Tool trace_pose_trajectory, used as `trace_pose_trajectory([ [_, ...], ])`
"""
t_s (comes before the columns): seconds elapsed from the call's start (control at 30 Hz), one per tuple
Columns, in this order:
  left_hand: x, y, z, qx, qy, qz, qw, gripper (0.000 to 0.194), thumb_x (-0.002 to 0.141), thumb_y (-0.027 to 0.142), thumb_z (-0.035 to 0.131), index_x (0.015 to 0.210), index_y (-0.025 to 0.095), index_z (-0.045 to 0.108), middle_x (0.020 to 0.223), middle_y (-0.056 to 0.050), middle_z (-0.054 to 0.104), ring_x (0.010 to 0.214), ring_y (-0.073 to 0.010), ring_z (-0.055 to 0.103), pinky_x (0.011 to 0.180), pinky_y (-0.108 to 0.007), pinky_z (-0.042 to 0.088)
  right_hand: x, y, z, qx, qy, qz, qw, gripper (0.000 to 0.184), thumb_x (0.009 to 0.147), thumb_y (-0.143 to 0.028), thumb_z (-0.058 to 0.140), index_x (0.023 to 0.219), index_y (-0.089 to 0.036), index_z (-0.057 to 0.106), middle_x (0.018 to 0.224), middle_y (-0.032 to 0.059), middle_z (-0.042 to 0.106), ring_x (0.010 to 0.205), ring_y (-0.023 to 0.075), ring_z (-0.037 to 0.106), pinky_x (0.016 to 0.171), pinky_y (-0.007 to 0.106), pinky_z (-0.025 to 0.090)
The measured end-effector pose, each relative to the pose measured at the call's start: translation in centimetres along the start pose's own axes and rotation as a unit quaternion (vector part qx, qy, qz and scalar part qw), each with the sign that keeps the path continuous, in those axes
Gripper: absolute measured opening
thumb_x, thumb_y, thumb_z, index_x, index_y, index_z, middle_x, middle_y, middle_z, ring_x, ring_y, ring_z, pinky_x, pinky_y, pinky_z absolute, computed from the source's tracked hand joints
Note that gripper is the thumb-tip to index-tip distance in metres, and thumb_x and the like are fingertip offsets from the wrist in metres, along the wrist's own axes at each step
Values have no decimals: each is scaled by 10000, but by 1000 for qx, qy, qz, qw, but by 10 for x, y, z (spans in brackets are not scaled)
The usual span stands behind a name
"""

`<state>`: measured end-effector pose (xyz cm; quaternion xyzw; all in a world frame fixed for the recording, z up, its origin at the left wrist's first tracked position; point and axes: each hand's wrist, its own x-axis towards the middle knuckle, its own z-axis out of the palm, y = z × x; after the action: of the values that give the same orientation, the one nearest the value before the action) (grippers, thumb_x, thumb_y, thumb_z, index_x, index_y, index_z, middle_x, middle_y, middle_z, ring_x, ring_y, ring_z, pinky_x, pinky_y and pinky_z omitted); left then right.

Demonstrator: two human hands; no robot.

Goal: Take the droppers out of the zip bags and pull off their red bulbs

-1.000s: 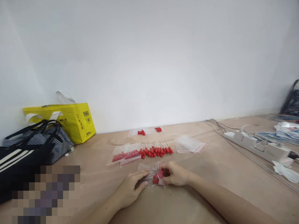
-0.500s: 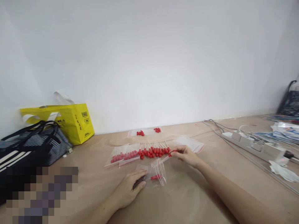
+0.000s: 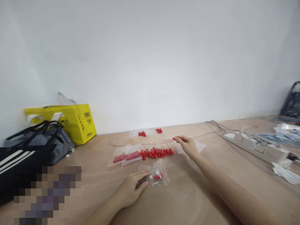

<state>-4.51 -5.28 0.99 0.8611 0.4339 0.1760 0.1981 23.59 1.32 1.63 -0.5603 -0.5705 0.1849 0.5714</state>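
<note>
In my right hand (image 3: pixel 187 145), thumb and fingers pinch the red head of a thin pale stick (image 3: pixel 167 138), its bare end pointing left. My left hand (image 3: pixel 133 187) grips the left side of a clear zip bag (image 3: pixel 164 179) on the table, with fingers on top and thumb in front. Inside that bag lies a red head (image 3: pixel 158 176); the rest of its stick is hard to make out. Beyond it, a row of loose red-headed sticks (image 3: pixel 158 153) lies with heads toward me. Filled zip bags (image 3: pixel 127 157) of similar sticks lie at the row's left.
Another bag (image 3: pixel 147 132) with red heads at both ends lies near the wall. Flat zip bags (image 3: pixel 203 148) sit under and beside my right hand. A yellow bag (image 3: pixel 82 125) and a striped bag (image 3: pixel 63 143) stand left; a power strip (image 3: pixel 255 148) with cables lies right.
My right hand has moved up and away from the zip bag's mouth with the red-headed stick, which now points left above the row. My left hand stays on the bag.
</note>
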Motion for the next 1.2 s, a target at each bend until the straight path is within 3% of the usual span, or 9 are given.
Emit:
trace_pose_trajectory([
  [0.23,0,0,0,-11,-1,9,1000,365,795,315,457,1151,264,519,1225,-12,514,1135,-201,450,986,-375,324,-19,3,40,-132,6,-38,990,249,722,-394,535,846,-227,671,809,55,643,807,207,532,690,305,379],
  [0.37,0,2,-2,-14,-9,-1,1000,374,798,327,448,1162,263,509,1240,-17,498,1147,-195,436,993,-378,312,-29,-1,48,-292,-38,-97,951,243,771,-421,495,885,-273,650,831,57,626,870,218,491,672,290,356],
  [0.43,0,2,-2,-15,-12,-2,1000,376,800,335,446,1164,266,506,1249,-17,489,1156,-191,425,998,-380,303,-31,-3,47,-318,-49,-114,940,297,765,-463,495,955,-273,623,837,63,622,865,223,482,675,294,349],
  [0.57,-1,3,-3,-24,-12,0,1000,369,796,345,455,1154,277,514,1245,-13,493,1154,-186,427,999,-376,302,-37,-3,40,-283,-52,-148,946,324,793,-425,465,1012,-219,584,847,73,607,849,214,484,732,313,336],
  [0.77,-1,5,-4,-20,-14,-4,1000,378,799,347,451,1163,264,507,1249,-18,489,1160,-199,421,999,-382,302,-58,-6,22,-178,-87,-173,965,139,757,-258,487,703,-175,584,721,33,558,714,155,491,679,273,344],
  [0.87,-1,6,-4,-14,-15,-8,1000,382,797,342,453,1163,248,509,1251,-24,486,1156,-207,425,997,-387,305,-71,-14,17,-177,-193,-192,946,91,708,-245,545,670,-193,610,646,6,542,675,146,476,674,275,331],
  [0.97,-1,6,-4,-20,-9,-11,1000,380,790,339,460,1158,258,513,1245,-17,492,1150,-207,432,994,-389,312,-79,-24,19,-193,-264,-200,924,105,686,-306,596,747,-239,650,705,4,570,742,166,476,702,295,309],
  [1.1,-1,5,-3,-24,-4,0,1000,383,783,313,465,1159,259,512,1234,-13,504,1145,-204,437,991,-384,318,-82,-30,28,-189,-312,-200,909,151,703,-386,594,757,-265,666,821,4,598,804,175,478,730,308,299],
  [1.2,-1,5,-2,-17,-5,0,1000,378,784,308,459,1155,260,517,1230,-11,508,1142,-204,442,990,-381,320,-79,-28,29,-176,-300,-207,914,134,697,-350,603,713,-227,654,807,12,601,801,173,485,737,307,311],
])
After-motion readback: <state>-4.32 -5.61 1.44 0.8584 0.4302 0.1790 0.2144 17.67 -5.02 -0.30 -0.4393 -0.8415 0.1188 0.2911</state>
